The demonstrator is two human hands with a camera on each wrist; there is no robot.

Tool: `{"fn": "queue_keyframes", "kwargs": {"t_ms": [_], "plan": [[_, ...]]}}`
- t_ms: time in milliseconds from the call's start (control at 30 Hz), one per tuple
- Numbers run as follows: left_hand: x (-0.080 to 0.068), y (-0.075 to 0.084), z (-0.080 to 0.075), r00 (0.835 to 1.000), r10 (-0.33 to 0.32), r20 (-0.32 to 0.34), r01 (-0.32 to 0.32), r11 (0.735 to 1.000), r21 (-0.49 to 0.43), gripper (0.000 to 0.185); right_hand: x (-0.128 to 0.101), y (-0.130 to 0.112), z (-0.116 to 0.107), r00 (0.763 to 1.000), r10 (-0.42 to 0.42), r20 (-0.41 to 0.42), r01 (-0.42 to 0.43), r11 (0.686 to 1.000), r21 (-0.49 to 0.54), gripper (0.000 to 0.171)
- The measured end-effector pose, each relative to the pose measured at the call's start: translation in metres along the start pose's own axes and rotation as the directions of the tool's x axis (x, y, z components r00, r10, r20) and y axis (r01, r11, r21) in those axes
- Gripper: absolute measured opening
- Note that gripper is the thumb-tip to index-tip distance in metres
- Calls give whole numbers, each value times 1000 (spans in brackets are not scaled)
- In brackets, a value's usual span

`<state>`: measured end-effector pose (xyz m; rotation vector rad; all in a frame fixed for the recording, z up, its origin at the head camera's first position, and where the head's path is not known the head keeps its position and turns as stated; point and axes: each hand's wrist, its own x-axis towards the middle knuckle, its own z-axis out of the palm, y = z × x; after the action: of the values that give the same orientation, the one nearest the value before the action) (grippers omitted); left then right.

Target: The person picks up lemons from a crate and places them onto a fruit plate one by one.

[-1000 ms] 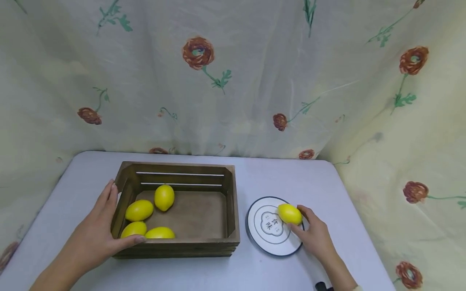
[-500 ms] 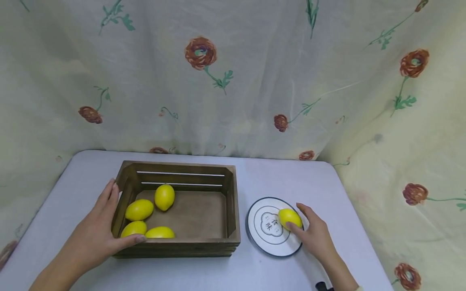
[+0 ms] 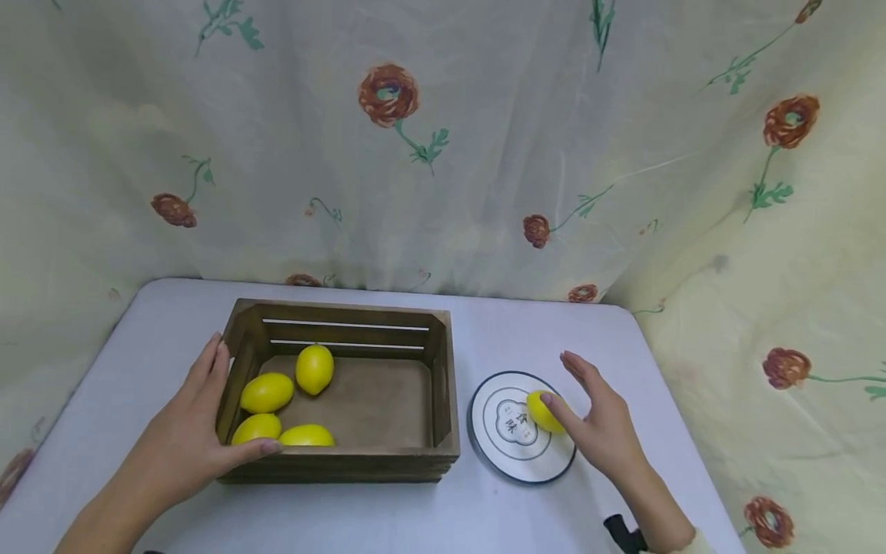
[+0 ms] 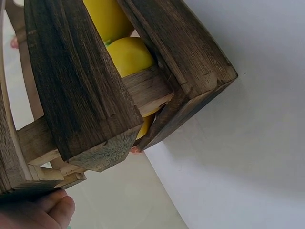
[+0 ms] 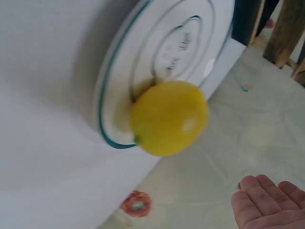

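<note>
A yellow lemon (image 3: 542,410) (image 5: 169,117) lies on the right part of a round white plate (image 3: 497,394) (image 5: 143,57) with a dark rim. My right hand (image 3: 597,422) is just right of it with its fingers (image 5: 267,200) straight and spread, holding nothing; its index tip is at the lemon's top. My left hand (image 3: 188,432) grips the front left corner of a wooden crate (image 3: 346,463) (image 4: 81,86), thumb (image 4: 45,212) over the front rim and fingers along the left wall. Several lemons (image 3: 266,392) (image 4: 128,55) lie in the crate's left half.
A white table (image 3: 540,331) carries everything and ends close to the right of the plate. Floral cloth (image 3: 443,154) hangs behind and along the right side. A small dark object (image 3: 626,535) shows by my right wrist at the bottom edge.
My right hand lowered the lemon onto the plate and let go, its fingers now straightened. The left hand stayed on the crate corner.
</note>
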<state>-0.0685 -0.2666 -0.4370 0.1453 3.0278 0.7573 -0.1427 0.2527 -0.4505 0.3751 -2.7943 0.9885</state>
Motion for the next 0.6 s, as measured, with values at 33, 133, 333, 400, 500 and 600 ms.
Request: {"fn": "queue_keyframes", "kwargs": {"t_ms": [33, 133, 333, 400, 500, 600], "plan": [[0, 0, 0, 1000, 0, -1, 0, 1000, 2, 138, 1, -4, -2, 1000, -16, -3, 16, 1000, 3, 73], [0, 1, -1, 1000, 3, -4, -3, 1000, 2, 138, 5, -22, -9, 998, -65, -5, 65, 998, 1, 71], [0, 0, -2, 1000, 13, -8, -12, 1000, 25, 139, 15, -65, -17, 982, -186, 35, 186, 982, -13, 72], [0, 1, -4, 1000, 15, -5, -15, 999, 29, 139, 19, -78, -20, 972, -231, 47, 232, 973, -15, 74], [1, 2, -5, 1000, 11, 4, -12, 1000, 23, 139, 26, -93, -24, 956, -288, 59, 290, 957, -25, 76], [0, 4, -5, 1000, -3, 18, 3, 1000, 15, 139, 30, -105, -28, 939, -332, 86, 335, 942, -22, 74]]}}
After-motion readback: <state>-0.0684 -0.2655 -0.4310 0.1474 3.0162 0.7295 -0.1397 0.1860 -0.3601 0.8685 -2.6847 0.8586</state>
